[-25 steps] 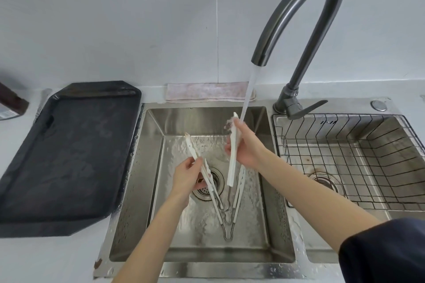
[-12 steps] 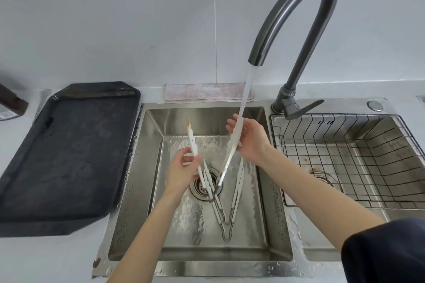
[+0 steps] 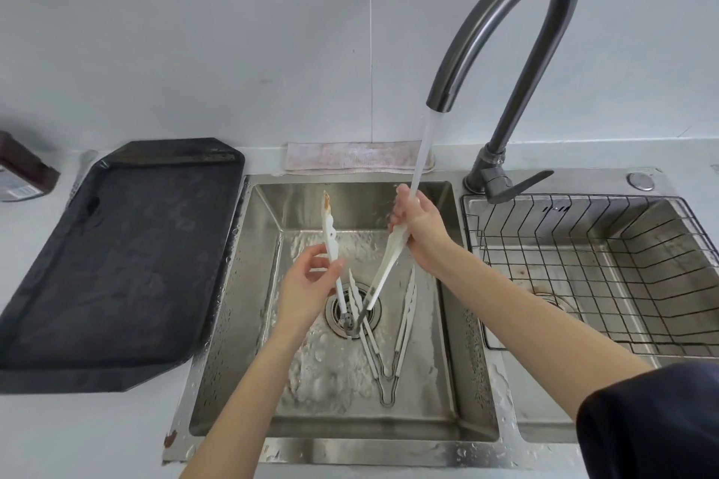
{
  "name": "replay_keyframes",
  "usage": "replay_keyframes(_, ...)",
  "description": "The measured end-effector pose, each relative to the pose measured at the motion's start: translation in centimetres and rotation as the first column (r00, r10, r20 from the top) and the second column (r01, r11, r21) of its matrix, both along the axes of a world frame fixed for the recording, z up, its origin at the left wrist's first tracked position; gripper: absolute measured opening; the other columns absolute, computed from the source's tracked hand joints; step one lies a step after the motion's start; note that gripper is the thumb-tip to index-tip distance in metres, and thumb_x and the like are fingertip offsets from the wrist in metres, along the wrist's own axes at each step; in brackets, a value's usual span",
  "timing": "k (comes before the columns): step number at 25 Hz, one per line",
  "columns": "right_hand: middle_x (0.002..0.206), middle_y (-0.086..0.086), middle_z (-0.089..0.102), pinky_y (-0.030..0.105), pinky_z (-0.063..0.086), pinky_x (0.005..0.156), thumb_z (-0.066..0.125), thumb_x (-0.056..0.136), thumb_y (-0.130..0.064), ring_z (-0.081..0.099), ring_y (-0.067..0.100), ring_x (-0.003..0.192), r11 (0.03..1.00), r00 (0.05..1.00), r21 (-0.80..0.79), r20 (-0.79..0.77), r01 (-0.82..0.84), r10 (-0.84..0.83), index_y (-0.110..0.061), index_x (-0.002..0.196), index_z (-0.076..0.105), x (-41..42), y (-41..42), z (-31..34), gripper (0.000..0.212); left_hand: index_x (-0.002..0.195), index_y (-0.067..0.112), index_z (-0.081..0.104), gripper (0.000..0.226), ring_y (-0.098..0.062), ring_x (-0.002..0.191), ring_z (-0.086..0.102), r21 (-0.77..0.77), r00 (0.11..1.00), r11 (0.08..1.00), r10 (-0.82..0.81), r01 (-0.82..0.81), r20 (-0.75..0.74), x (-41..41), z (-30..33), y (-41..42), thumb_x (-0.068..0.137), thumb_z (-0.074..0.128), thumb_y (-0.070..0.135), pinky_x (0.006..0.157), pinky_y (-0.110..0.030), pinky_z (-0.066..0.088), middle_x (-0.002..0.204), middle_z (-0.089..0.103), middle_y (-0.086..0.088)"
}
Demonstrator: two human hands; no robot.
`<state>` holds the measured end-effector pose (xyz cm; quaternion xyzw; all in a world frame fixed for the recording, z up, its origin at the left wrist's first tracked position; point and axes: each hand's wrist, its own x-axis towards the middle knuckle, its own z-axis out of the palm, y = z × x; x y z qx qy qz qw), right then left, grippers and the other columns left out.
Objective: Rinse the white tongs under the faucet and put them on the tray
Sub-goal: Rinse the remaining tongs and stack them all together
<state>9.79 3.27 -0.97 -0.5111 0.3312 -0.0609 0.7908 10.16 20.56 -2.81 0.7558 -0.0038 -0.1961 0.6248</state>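
Both arms of the white tongs [image 3: 383, 264] are being gripped, my left hand [image 3: 307, 284] and right hand [image 3: 418, 224] seemingly pinching one each under the faucet [image 3: 502, 23].

A kitchen is showing here: a double stainless sink [image 3: 233, 323] is sitting in a pale bench [image 3: 97, 436]. A dark gooseneck faucet [image 3: 517, 12] is running water, with a wire basket [image 3: 583, 268] sitting in the right basin.
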Motion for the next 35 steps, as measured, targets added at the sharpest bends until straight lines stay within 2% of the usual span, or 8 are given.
replay_keyframes(4, 0.049, -0.007, 0.038, 0.023, 0.036, 0.055, 0.05, 0.094, -0.032, 0.033, 0.008, 0.047, 0.997, 0.998, -0.062, -0.038, 0.043, -0.045, -0.02, 0.075, 0.049, 0.1, 0.0, 1.4, 0.022, 0.109, 0.019, 0.056, 0.022, -0.011, 0.073, 0.064, -0.051, 0.996, 0.999, -0.007, 0.002, -0.087, -0.2, 0.0, -0.9, 0.087, 0.059, 0.021, 0.057, -0.016, 0.057, 0.082, 0.064, 0.001)
replay_keyframes(7, 0.064, -0.002, 0.05, 0.024, 0.041, 0.058, 0.055, 0.092, -0.024, 0.043, 0.01, 0.053, 0.994, 0.999, -0.104, 0.008, -0.036, 0.037, -0.018, 0.09, 0.051, -0.6, -0.4, 1.8, 0.008, 0.098, 0.017, 0.062, 0.013, -0.015, 0.073, 0.066, -0.055, 0.987, 0.998, 0.006, -0.015, -0.161, 0.1, 0.1, -2.0, 0.09, 0.055, 0.022, 0.055, -0.018, 0.057, 0.08, 0.066, -0.002)
replay_keyframes(11, 0.077, -0.001, 0.056, 0.024, 0.046, 0.066, 0.054, 0.092, -0.021, 0.053, 0.012, 0.068, 0.955, 0.985, -0.247, 0.021, -0.163, 0.173, -0.013, 0.112, 0.046, -2.9, -0.8, 0.9, 0.023, 0.085, 0.024, 0.059, 0.011, -0.016, 0.074, 0.066, -0.069, 0.972, 0.998, -0.014, -0.002, -0.233, 0.1, 0.6, -4.0, 0.092, 0.051, 0.021, 0.058, -0.025, 0.058, 0.082, 0.066, -0.001)
replay_keyframes(18, 0.07, -0.003, 0.054, 0.019, 0.042, 0.049, 0.054, 0.092, -0.02, 0.046, 0.004, 0.043, 0.965, 0.997, -0.261, 0.075, 0.003, 0.017, -0.013, 0.1, 0.048, -5.3, -1.9, 1.8, 0.012, 0.09, 0.015, 0.061, 0.016, -0.01, 0.063, 0.071, -0.206, 0.903, 0.973, -0.179, 0.104, -0.392, -0.4, 0.6, -7.2, 0.094, 0.046, 0.019, 0.054, -0.026, 0.057, 0.085, 0.071, -0.004)
replay_keyframes(23, 0.068, 0.0, 0.05, 0.025, 0.042, 0.053, 0.054, 0.091, -0.011, 0.045, 0.01, 0.052, 0.959, 0.99, -0.282, 0.135, -0.002, 0.042, -0.013, 0.115, 0.045, -5.5, -2.7, 2.8, 0.026, 0.09, 0.014, 0.059, 0.018, -0.009, 0.063, 0.072, -0.283, 0.86, 0.948, -0.261, 0.143, -0.439, -1.0, 0.8, -8.8, 0.095, 0.043, 0.015, 0.058, -0.027, 0.059, 0.087, 0.07, -0.006)
replay_keyframes(29, 0.075, -0.005, 0.057, 0.023, 0.049, 0.06, 0.047, 0.095, -0.024, 0.052, 0.007, 0.054, 0.892, 0.996, -0.444, -0.018, -0.082, 0.082, -0.033, 0.129, 0.039, -5.8, -2.9, 2.2, 0.036, 0.094, 0.014, 0.057, 0.014, -0.011, 0.064, 0.07, -0.276, 0.835, 0.953, -0.253, 0.127, -0.489, -1.4, 0.7, -8.8, 0.096, 0.043, 0.014, 0.069, -0.033, 0.058, 0.086, 0.069, -0.006)
replay_keyframes(31, 0.079, -0.005, 0.058, 0.026, 0.046, 0.06, 0.04, 0.097, -0.03, 0.05, 0.008, 0.057, 0.911, 0.996, -0.404, -0.073, -0.082, 0.057, -0.032, 0.128, 0.04, -5.9, -3.1, 1.3, 0.03, 0.095, 0.015, 0.056, 0.011, -0.014, 0.069, 0.069, -0.27, 0.835, 0.956, -0.241, 0.115, -0.495, -1.2, 0.6, -8.5, 0.095, 0.046, 0.016, 0.069, -0.033, 0.057, 0.087, 0.068, -0.006)
replay_keyframes(35, 0.073, 0.001, 0.049, 0.017, 0.035, 0.04, 0.031, 0.1, -0.033, 0.037, 0.009, 0.05, 0.987, 0.979, -0.158, -0.202, 0.007, -0.039, -0.016, 0.136, 0.038, -5.7, -3.7, -0.7, 0.041, 0.09, 0.015, 0.053, 0.006, -0.016, 0.078, 0.066, -0.302, 0.851, 0.95, -0.222, 0.079, -0.475, -0.7, 0.8, -8.2, 0.09, 0.054, 0.021, 0.071, -0.03, 0.057, 0.092, 0.065, -0.004)
